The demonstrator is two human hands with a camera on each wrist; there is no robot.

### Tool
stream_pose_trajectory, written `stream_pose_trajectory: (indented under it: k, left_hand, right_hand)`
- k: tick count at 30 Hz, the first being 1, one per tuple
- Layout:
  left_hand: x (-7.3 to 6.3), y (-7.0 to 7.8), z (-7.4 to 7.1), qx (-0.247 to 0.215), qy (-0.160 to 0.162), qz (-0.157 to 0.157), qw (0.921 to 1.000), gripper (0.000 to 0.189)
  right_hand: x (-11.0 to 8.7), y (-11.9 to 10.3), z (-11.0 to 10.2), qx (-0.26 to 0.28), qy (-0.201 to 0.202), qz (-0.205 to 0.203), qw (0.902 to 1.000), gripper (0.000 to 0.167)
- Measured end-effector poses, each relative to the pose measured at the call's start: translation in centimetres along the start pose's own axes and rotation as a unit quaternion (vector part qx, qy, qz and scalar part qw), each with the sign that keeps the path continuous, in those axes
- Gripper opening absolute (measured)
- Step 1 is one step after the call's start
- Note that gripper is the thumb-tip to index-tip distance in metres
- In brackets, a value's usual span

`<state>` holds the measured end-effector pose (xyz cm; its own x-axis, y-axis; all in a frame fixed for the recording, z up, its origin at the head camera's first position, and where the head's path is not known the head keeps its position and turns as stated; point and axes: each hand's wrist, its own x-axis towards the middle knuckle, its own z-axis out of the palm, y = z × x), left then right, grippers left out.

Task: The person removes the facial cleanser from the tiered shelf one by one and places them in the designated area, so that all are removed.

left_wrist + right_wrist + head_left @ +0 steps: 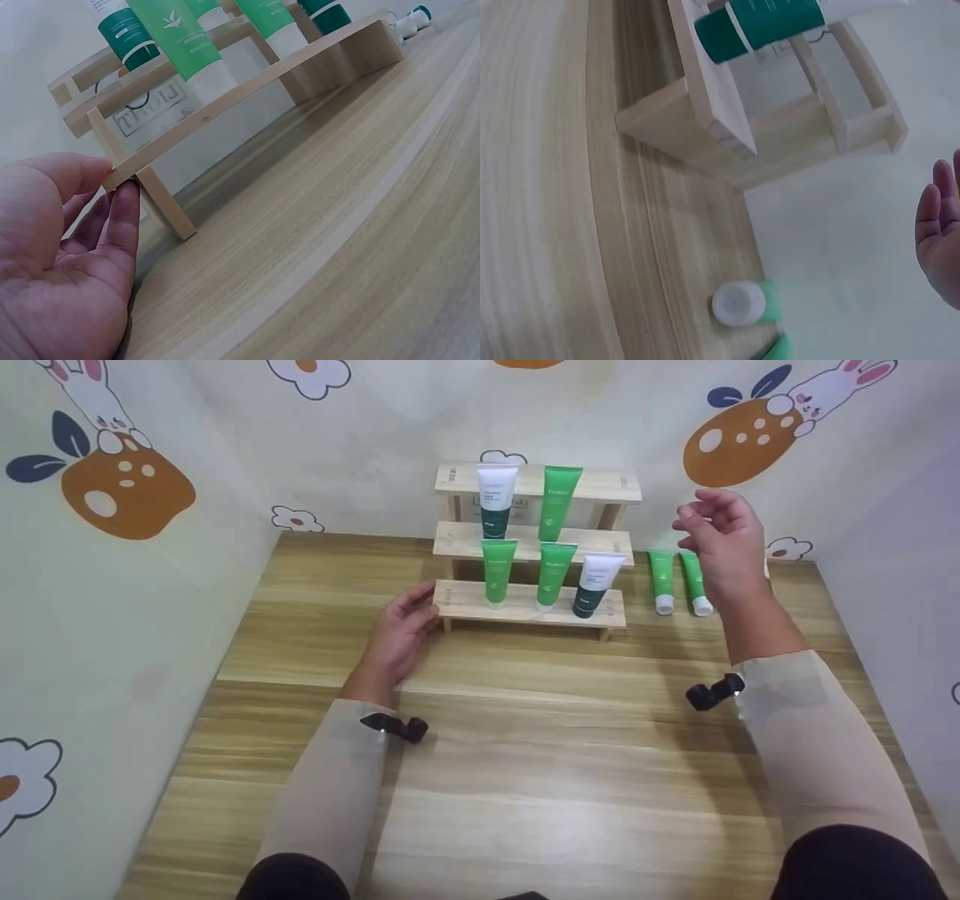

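The left hand (pixel 397 634) pinches the rack (pixel 521 609) by its left end; one tug could topple the tubes (pixel 556 574) on it. Right of the rack, the right hand (pixel 724 547) hangs loose, empty.

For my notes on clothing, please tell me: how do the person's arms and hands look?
The left hand and right hand are both bare, without gloves. Pale beige sleeves cover the forearms, and black cloth shows higher up the arms. A small black device is attached by each wrist.
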<state>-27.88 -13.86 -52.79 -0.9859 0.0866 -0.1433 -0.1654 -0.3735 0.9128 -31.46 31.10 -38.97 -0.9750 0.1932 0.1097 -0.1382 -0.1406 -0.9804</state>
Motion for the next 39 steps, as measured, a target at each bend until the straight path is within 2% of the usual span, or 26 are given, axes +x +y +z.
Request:
stream_pose_trajectory:
  k: [7,15,29,34,39]
  left_hand:
    - [0.0,0.0,-0.1,-0.010,0.001,0.001,0.9999,0.052]
    - [-0.1,-0.1,0.1,-0.007,0.002,-0.001,1.0000,0.053]
    - [0.0,0.0,0.0,-0.005,-0.003,0.005,1.0000,0.051]
    - [0.0,0.0,0.1,0.001,-0.003,0.007,1.0000,0.050]
    - [0.1,-0.1,0.1,-0.008,0.004,0.007,0.9999,0.050]
  right_hand:
    - [-0.2,-0.1,2.9,-0.024,-0.032,-0.038,0.9985,0.044]
    - [-0.5,-0.6,5.7,-0.037,-0.080,-0.042,0.9952,0.045]
    - [-0.2,-2.9,10.2,-0.106,-0.137,-0.006,0.9849,0.045]
    - [0.2,-3.2,11.3,-0.114,-0.150,-0.018,0.9819,0.042]
    - [0.6,-3.1,12.0,-0.149,-0.155,-0.024,0.9764,0.034]
